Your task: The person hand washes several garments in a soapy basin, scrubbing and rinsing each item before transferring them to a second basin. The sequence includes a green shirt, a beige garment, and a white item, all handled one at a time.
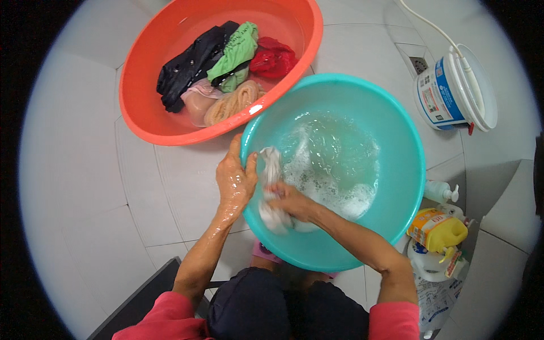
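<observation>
A turquoise plastic basin (401, 182) stands before me with soapy water (340, 148) in it, foam lying mostly on the near side. Wet and glistening, my left hand (236, 180) grips the basin's left rim, thumb inside and fingers outside. My right hand (293, 202) is closed around the middle of a wet white cloth (272, 163) against the inner left wall. The cloth hangs out above and below that fist, its lower end blurred. What kind of cloth it is, I cannot tell.
An orange basin (140, 97) holds wet dark, green, red and beige laundry at the upper left, against the turquoise rim. A white bucket (433, 93) with a hose lies tilted near a floor drain (419, 64). Detergent bottles (444, 231) stand at the right beside a ledge.
</observation>
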